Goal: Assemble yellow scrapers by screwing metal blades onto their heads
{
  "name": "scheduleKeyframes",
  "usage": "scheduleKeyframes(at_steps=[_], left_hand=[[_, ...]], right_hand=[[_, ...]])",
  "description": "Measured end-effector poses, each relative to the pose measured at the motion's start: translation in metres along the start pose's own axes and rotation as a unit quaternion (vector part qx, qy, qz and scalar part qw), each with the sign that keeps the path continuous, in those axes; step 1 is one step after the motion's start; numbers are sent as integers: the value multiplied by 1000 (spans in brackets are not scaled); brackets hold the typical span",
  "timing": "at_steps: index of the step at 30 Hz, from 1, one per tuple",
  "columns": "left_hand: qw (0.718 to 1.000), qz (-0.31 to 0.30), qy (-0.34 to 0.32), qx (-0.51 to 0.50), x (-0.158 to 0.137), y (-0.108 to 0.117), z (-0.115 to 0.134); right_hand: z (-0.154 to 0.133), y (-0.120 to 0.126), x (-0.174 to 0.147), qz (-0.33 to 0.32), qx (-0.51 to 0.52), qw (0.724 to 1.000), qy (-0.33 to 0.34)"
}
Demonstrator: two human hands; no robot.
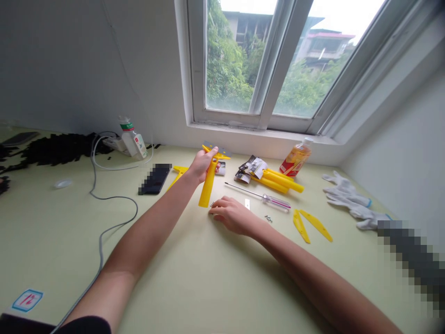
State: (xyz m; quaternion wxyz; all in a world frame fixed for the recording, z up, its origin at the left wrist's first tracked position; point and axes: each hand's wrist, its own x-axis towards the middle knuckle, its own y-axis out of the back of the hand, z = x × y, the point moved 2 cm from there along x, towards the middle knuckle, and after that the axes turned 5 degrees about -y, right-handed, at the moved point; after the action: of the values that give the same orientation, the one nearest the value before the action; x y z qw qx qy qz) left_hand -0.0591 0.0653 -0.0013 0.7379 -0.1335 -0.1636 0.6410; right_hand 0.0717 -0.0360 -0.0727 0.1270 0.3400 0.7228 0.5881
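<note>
My left hand (202, 166) is closed around a yellow plastic scraper (207, 185) with a flat grey metal blade (217, 149) at its top. The handle points down toward the table. My right hand (229, 214) rests low on the table just right of the handle's end, fingers curled together at a few small screws (212, 204). Whatever its fingertips pinch is too small to make out. Close by lie a small pale metal plate (247, 204), more screws (268, 218) and a screwdriver (266, 198) with a clear handle.
Two yellow flat pieces (309, 226) lie at right, near white gloves (347, 197). Behind are yellow handles with packets (274, 178) and an orange drink bottle (296, 157). On the left are a phone (156, 179), another yellow part (179, 172), a grey cable (100, 241) and a clear bottle (132, 139).
</note>
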Motion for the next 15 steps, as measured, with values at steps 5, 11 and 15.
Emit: scheduleKeyframes(at_steps=[5, 11, 15], left_hand=[[1000, -8, -2, -2, -1, -1, 0], [1000, -20, 0, 9, 0, -1, -3], [999, -32, -9, 13, -2, -1, -3]], right_hand=[[1, -8, 1, 7, -20, 1000, -8], [4, -7, 1, 12, -6, 999, -34], [6, -7, 1, 6, -1, 999, -43]])
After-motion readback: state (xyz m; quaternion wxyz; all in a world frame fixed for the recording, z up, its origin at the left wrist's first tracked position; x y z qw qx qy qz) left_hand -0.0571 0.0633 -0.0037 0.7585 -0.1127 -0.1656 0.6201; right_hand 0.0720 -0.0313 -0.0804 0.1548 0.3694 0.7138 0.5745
